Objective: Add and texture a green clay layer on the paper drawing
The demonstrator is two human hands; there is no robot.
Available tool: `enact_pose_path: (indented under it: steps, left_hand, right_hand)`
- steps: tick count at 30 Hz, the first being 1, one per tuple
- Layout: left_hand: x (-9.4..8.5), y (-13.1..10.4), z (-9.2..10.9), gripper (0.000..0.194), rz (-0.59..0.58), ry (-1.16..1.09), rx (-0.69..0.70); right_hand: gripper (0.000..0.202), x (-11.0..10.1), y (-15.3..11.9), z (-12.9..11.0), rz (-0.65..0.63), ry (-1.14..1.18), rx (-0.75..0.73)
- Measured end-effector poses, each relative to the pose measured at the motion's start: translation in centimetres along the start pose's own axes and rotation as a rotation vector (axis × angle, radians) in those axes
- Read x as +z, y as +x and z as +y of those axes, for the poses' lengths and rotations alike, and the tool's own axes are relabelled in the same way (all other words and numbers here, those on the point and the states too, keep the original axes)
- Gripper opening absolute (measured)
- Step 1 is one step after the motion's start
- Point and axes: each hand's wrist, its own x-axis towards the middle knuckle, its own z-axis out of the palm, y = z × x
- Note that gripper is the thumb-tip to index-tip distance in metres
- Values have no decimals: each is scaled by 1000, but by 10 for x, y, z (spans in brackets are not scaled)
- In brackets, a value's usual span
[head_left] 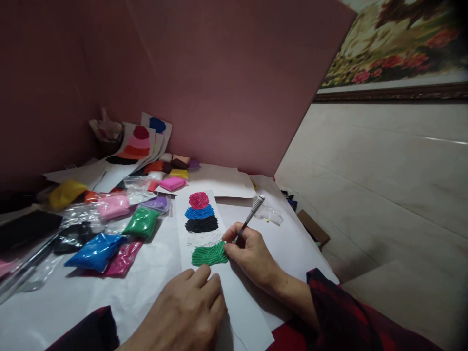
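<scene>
My right hand pinches a thin pen-like tool with a ribbed silver upper end, which leans up and to the right. Its lower tip is hidden by my fingers, beside the right edge of a ridged green clay band. That band lies on a white paper strip, below white, black, blue and dark pink clay bands. On the lower part of the strip rests my left hand, its fingers curled and close together. The fingertips are out of sight, so I cannot make out anything under them.
Clay packets lie to the left, among them a blue packet and a green packet. Behind them, finished clay sheets lean against the pink wall. Clear plastic lies right of the strip, near the table edge.
</scene>
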Motion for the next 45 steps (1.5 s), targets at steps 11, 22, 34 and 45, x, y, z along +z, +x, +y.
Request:
enact_pose_path:
  steps: [11,22,34,45]
  left_hand:
    - [-3,-2,0,14,-7,7,1]
    - [-2,-1,2,14,-12,-4,-7]
    - [0,-3,1,14,-24,2,-5]
    - [-3,-3,1,14,-44,-9,-12]
  right_hand:
    - [5,-2,5,3,35,-31,-13]
    - [9,-5,8,5,105,-44,-9]
    - [6,-2,7,9,76,84,-2]
    - [5,-2,4,7,44,102,-14]
